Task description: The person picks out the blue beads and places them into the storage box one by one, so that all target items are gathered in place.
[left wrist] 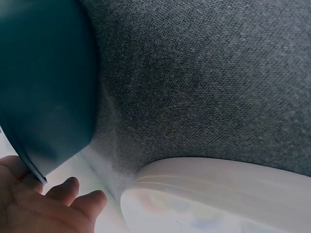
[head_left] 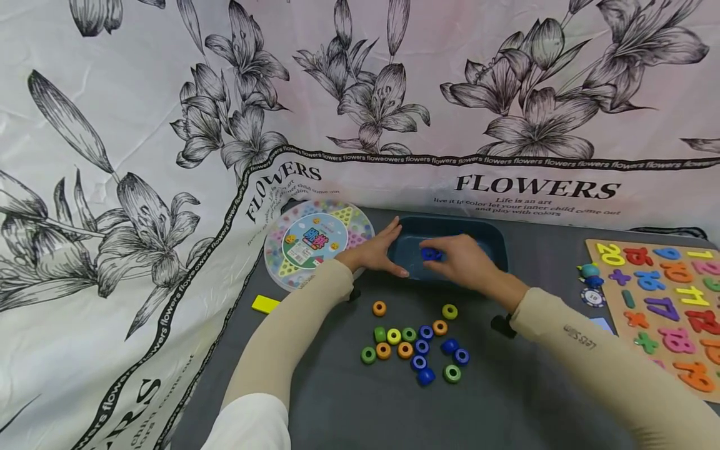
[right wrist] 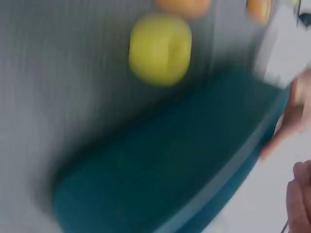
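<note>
My left hand (head_left: 374,250) holds the left end of a dark teal plastic tray (head_left: 409,245), fingers spread along its rim. In the left wrist view, the tray's corner (left wrist: 63,141) sits between the fingers. Over the tray, my right hand (head_left: 465,261) pinches a blue bead (head_left: 430,254) with thumb and fingertips; its palm side is hidden from the head view. In front of the tray lie several chunky beads: orange (head_left: 379,309), yellow-green (head_left: 449,312), green (head_left: 452,374) and blue (head_left: 419,362). The right wrist view is blurred, showing a yellow bead (right wrist: 160,50) beside the tray.
A round clear case with a colourful label (head_left: 315,240) stands left of the tray, with a yellow block (head_left: 265,304) near it. To the right lie a wooden number board (head_left: 669,312), a poker chip (head_left: 593,297) and a small figure (head_left: 590,274). Flower-printed sheeting (head_left: 382,181) borders the table.
</note>
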Tool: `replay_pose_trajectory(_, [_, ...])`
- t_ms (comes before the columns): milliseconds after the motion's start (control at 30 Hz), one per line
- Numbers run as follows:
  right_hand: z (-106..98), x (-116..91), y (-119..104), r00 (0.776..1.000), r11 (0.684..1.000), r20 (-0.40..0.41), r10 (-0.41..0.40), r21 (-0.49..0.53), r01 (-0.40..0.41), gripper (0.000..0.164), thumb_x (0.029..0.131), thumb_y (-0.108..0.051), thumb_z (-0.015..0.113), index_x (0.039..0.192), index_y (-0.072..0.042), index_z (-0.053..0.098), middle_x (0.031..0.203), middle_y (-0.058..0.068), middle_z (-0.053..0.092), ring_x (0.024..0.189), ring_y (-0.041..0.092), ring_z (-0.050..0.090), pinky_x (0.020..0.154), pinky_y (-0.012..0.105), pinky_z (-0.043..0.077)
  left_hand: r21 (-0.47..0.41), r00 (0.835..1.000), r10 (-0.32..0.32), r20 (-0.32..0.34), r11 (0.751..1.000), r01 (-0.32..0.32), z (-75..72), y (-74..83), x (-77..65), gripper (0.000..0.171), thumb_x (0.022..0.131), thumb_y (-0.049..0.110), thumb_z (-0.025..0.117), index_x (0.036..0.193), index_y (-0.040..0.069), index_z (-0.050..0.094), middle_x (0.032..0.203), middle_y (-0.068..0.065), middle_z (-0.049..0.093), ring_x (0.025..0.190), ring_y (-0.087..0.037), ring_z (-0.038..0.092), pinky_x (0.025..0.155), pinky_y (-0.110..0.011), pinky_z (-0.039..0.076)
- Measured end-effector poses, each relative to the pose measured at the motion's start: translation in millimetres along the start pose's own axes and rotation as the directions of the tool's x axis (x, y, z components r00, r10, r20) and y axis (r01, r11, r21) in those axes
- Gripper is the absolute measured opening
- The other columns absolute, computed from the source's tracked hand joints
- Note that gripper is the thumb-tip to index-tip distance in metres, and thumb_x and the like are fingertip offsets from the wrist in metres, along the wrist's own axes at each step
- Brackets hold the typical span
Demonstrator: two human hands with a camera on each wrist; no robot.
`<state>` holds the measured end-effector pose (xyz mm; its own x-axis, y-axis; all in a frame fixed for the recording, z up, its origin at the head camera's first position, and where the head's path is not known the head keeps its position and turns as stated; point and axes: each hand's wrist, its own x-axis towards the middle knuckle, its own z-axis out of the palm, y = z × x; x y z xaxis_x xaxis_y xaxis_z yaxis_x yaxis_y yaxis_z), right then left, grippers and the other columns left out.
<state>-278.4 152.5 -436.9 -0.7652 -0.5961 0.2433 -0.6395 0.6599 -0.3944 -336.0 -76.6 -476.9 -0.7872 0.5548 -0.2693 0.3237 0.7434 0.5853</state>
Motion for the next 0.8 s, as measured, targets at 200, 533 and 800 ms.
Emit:
replay_pose_trajectory(200, [-24,21,44,0.962,0.958,-0.023,0.272,-0.087,-0.273,0.043,0.085,-0.026,0.067,0.122,-0.005,0.06,0.1,0.019,0.068,0.054,0.018,0.055,0.05,0.031,0.042,-0.011,1.0,-0.002,-0.009,1.0,0.002,-0.9,-4.5,-2.5,0.116,0.072,0.048,0.076,0.151,0.014,-0.001,0.156,0.004,-0.02,0.146,-0.019,-0.006,0.117,-0.041,0.014])
replay_pose_trajectory(533, [-25,36,47,0.964,0.949,-0.002,0.267,-0.17,-0.264,0.043,0.087,-0.025,0.065,0.122,-0.002,0.06,0.115,0.022,0.064,0.094,0.035,0.063,0.077,0.048,0.051,-0.021,1.0,-0.008,-0.015,1.0,0.008,-3.3,2.8,4.9,0.117,0.069,0.05,0.077,0.151,0.016,0.001,0.156,0.008,-0.019,0.146,-0.016,-0.005,0.117,-0.039,0.014])
replay_pose_trajectory(800, [-18,38,44,0.968,0.953,0.013,0.252,-0.18,-0.246,0.044,0.086,-0.025,0.066,0.123,-0.002,0.059,0.113,0.021,0.065,0.095,0.035,0.063,0.077,0.048,0.051,-0.019,1.0,-0.023,-0.012,1.0,0.022,0.8,0.0,3.1,0.115,0.07,0.048,0.077,0.151,0.014,0.002,0.157,0.006,-0.018,0.146,-0.017,-0.004,0.117,-0.04,0.014])
